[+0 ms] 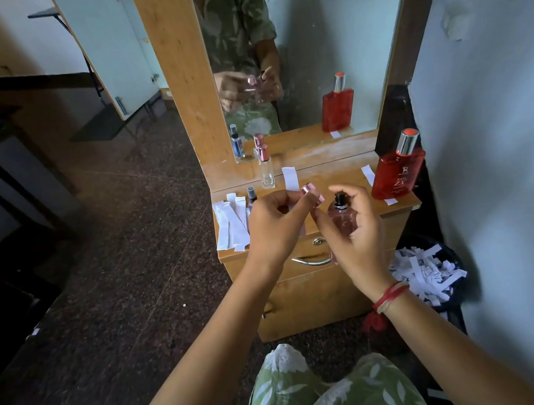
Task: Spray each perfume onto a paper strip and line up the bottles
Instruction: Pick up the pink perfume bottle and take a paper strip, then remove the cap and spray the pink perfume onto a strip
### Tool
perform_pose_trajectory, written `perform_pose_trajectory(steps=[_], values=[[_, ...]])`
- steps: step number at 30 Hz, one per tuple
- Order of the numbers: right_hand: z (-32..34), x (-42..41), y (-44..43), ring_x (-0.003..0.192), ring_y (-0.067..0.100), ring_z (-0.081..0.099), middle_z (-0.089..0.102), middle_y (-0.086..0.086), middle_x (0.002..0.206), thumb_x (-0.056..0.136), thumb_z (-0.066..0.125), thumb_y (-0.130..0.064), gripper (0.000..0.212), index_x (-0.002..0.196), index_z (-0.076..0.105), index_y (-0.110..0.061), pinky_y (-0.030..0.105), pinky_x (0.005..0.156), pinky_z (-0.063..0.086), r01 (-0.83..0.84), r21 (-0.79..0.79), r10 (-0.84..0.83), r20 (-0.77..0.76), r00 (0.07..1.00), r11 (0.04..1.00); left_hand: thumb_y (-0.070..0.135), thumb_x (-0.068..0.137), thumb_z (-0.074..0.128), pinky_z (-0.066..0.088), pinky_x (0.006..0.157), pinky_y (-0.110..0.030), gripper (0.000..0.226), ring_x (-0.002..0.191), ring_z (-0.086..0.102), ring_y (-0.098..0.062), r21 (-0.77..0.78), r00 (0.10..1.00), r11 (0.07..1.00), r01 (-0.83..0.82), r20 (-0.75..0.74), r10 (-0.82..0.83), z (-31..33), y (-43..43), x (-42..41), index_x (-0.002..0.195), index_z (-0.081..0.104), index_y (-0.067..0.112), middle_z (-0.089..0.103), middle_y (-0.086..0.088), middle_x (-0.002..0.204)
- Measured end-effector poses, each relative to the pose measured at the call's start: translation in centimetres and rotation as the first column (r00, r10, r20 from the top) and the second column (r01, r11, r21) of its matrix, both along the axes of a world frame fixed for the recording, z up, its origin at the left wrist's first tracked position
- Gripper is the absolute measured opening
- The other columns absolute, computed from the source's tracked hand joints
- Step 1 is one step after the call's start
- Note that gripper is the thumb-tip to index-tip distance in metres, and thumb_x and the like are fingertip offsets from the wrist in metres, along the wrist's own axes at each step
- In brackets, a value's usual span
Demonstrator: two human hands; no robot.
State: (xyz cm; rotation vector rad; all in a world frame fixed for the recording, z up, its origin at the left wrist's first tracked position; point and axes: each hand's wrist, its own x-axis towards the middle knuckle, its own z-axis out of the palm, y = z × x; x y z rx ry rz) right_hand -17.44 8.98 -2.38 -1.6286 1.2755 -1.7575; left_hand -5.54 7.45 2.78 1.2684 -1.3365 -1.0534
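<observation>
Starting closest in: green fabric point(322, 398) with a pale leaf print drapes over the knees, and both bare forearms reach out over it. A red thread bracelet point(390, 295) is wound round the right wrist.

The right hand point(353, 234) is wrapped around a rounded, pink-tinted perfume bottle point(341, 219). It's clear plastic or glass, can't tell which, with a bare black spray nozzle on top, held upright in front of the dresser edge. The forefinger arches just above that nozzle. The left hand point(276, 225) pinches a shiny metallic pink cap point(313, 193) at its fingertips, just left of the nozzle and tilted.

Under the hands is a little wooden dresser point(307, 297), orange-toned laminate, with a curved chrome drawer handle point(312, 259). Beside it on the right sits a dark bin point(460, 298) stuffed with crumpled white paper bits.

On the dresser top, far left, there's a loose stack of flat white paper strips point(230, 223). A skinny blue spray bottle point(252, 197) peeks out from behind the left hand. Further back stands a tall square clear bottle point(266, 171) with a pink cap, and one single strip point(290, 178) lies just beside it. At the right edge is a chunky red bottle point(397, 170) with a silver collar, standing on another strip.

Behind it all is the mirror point(320, 38) in its wooden frame, with speckled dark stone floor point(128, 257) off to the left.
</observation>
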Motion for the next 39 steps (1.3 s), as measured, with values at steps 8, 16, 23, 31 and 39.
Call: perform_pose_trajectory(steps=[8,16,23,31,39], values=[[0.4,0.3,-0.7,0.063,0.018,0.064,0.066,0.007,0.082,0.082,0.073,-0.017,0.022,0.099,0.061,-0.011,0.03,0.055,0.052,0.125,-0.062,-0.124,0.013,0.992,0.99,0.033,0.085,0.07,0.047,0.072,-0.033,0.031,0.072,0.059,-0.022,0.13,0.992,0.989,0.074,-0.109,-0.06,-0.7,0.1,-0.5,0.08,0.073,0.002,0.068,-0.027,0.087],[0.6,0.3,-1.3,0.057,0.016,0.063,0.066,0.004,0.071,0.082,0.072,-0.024,0.015,0.091,0.065,-0.014,0.025,0.053,0.047,0.151,-0.043,-0.152,-0.027,0.988,0.988,0.032,0.088,0.067,0.046,0.068,-0.029,0.041,0.069,0.058,-0.023,0.136,0.98,0.988,0.071,-0.196,-0.044,-1.1,0.2,-0.8,0.081,0.067,-0.008,0.063,-0.037,0.085],[1.7,-1.3,-3.7,0.057,0.012,0.06,0.065,-0.004,0.068,0.08,0.07,-0.03,0.012,0.088,0.067,-0.021,0.023,0.049,0.043,0.135,0.15,-0.082,-0.313,0.946,0.979,0.039,0.089,0.064,0.045,0.067,-0.03,0.033,0.067,0.055,-0.009,0.043,0.997,0.996,-0.08,0.001,0.08,-2.2,0.1,1.3,0.082,0.07,0.008,0.063,-0.009,0.072],[4.2,-1.7,-9.5,0.079,0.022,0.061,0.065,0.0,0.082,0.078,0.072,-0.033,0.017,0.087,0.065,-0.021,0.025,0.057,0.037,0.21,0.352,0.265,-0.898,0.352,0.912,0.03,0.089,0.065,0.046,0.072,-0.017,0.014,0.078,0.06,0.001,-0.084,0.961,0.988,-0.127,0.237,0.143,-3.2,1.5,3.7,0.081,0.069,0.019,0.062,0.016,0.071],[5.2,1.2,-12.7,0.091,0.025,0.058,0.063,0.003,0.095,0.078,0.067,-0.02,0.023,0.1,0.059,-0.018,0.028,0.064,0.036,0.184,0.275,0.281,-0.96,-0.004,0.944,0.026,0.088,0.067,0.043,0.073,-0.013,0.009,0.084,0.059,-0.001,-0.132,0.947,0.988,-0.08,0.298,0.116,-3.6,3.0,4.5,0.084,0.07,0.018,0.068,0.007,0.086]])
